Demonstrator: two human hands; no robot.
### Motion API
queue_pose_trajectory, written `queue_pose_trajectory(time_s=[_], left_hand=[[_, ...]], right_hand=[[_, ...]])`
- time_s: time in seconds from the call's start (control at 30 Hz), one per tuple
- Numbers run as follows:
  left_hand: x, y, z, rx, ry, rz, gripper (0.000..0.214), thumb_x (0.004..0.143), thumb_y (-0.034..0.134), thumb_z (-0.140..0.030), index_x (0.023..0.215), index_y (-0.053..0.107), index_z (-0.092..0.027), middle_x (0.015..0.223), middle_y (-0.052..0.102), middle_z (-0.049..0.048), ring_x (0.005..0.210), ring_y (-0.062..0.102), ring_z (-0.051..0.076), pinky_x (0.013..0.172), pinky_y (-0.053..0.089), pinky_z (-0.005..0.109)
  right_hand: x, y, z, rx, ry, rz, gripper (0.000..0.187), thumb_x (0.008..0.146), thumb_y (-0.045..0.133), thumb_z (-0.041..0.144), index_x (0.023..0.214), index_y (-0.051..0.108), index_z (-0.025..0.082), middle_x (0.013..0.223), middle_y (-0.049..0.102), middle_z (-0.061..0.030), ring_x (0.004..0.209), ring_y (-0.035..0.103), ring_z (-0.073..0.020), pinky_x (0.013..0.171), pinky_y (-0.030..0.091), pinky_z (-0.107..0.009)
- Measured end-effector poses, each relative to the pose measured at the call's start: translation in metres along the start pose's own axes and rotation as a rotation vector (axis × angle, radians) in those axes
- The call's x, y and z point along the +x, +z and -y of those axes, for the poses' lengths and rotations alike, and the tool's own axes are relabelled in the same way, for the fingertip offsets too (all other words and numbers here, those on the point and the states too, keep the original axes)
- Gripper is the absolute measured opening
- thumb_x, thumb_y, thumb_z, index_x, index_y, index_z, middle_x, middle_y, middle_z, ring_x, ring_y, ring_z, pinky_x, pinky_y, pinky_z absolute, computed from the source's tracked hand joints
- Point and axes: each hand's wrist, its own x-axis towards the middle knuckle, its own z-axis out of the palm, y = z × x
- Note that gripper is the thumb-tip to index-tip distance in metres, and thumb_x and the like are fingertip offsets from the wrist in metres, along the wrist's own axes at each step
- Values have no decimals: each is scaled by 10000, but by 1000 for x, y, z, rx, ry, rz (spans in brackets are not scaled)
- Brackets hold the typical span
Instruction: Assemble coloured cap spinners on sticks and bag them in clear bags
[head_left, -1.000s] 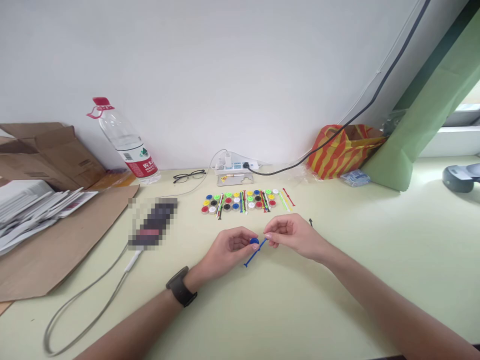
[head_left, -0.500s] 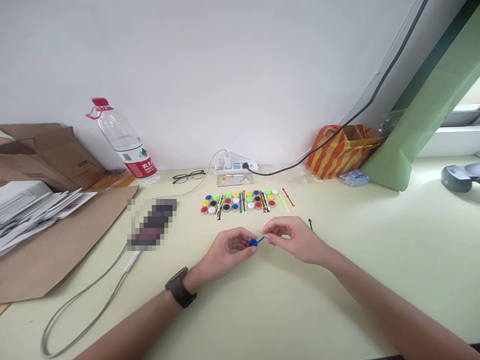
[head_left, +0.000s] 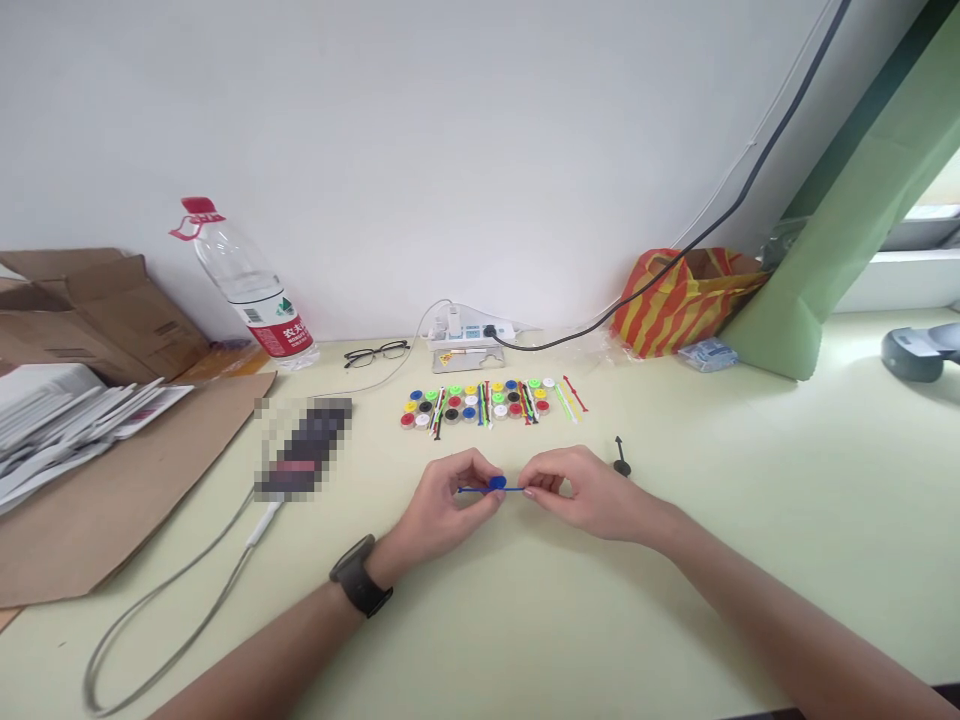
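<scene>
Over the pale green table (head_left: 675, 620), my left hand (head_left: 442, 505) pinches a small blue disc (head_left: 497, 484). A thin blue stick (head_left: 514, 489) runs level through the disc, its left end showing by my left fingers. My right hand (head_left: 577, 490) pinches the stick's right end. Both hands are closed, fingertips almost touching. Beyond them lie rows of several coloured discs and sticks (head_left: 487, 400). A black stick with a disc (head_left: 621, 460) lies just right of my right hand.
A water bottle (head_left: 247, 285), glasses (head_left: 379, 352) and a power strip (head_left: 469, 335) line the back wall. Cardboard (head_left: 127, 470) and papers (head_left: 67, 420) fill the left. A grey cable (head_left: 172, 610) loops at front left. A striped bag (head_left: 686, 300) sits back right.
The blue stick, first slanting down from the disc, now lies level through it. Both hands have dropped slightly toward the table.
</scene>
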Motion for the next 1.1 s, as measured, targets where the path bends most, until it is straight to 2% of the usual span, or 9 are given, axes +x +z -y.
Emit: queue_pose_trajectory(time_s=[0.33,0.43,0.53,0.6,0.67,0.77,0.9,1.03,1.1], left_hand=[[0,-4,-3,-38,-8,58,137,887,717,-240,844,618,-156,844,682,45,789,638,167,776,548,319],[1,-5,-4,-163,-27,77,160,897,736,-268,881,617,-163,950,694,67,885,660,185,843,542,336],[2,-8,-4,-353,-81,160,172,939,703,-294,881,607,-163,1149,699,118,1017,671,213,895,528,351],[4,-10,-3,-426,-120,195,170,952,694,-294,887,610,-161,1171,702,123,1022,675,210,899,522,349],[5,-10,-3,-455,-136,191,167,931,727,-289,902,620,-164,1097,708,97,970,683,196,869,525,334],[7,-10,-2,-470,-146,130,190,889,779,-283,958,638,-176,979,680,48,892,688,180,821,541,316],[9,-9,-1,-467,-157,53,241,873,797,-294,1037,666,-177,971,667,44,859,692,174,849,573,347],[10,-10,1,-447,-164,18,235,857,816,-300,992,689,-156,930,694,53,854,684,164,834,578,313],[10,-10,1,-437,-155,-4,242,843,829,-299,986,700,-152,923,704,55,856,680,159,817,574,288]], right_hand=[[0,2,-1,8,-9,38,170,954,552,187,951,721,201,901,730,-37,769,632,-164,701,505,-288],[2,0,-1,0,-29,2,172,958,556,190,955,728,207,913,721,-36,772,626,-162,706,504,-293],[4,-3,-3,21,-31,-30,167,960,573,201,977,738,217,940,714,-38,797,635,-165,730,514,-302],[5,-5,-5,39,-36,-47,172,963,575,202,998,742,224,973,712,-43,831,647,-171,759,526,-312],[6,-5,-8,39,-59,-107,176,967,581,214,1050,735,231,1015,702,-53,862,648,-178,783,533,-326],[6,-5,-10,-10,-118,-277,246,975,592,250,1196,702,254,1059,661,-67,893,616,-187,818,528,-353],[4,-4,-8,-34,-150,-368,399,1015,536,285,1410,582,301,958,584,-45,856,558,-186,786,507,-347],[3,6,-5,97,-102,-285,614,1035,500,316,1602,264,340,948,524,-11,761,528,-150,738,497,-313],[2,12,-5,145,-86,-256,616,1042,483,327,1598,218,344,1000,508,-12,741,519,-134,733,489,-305]])
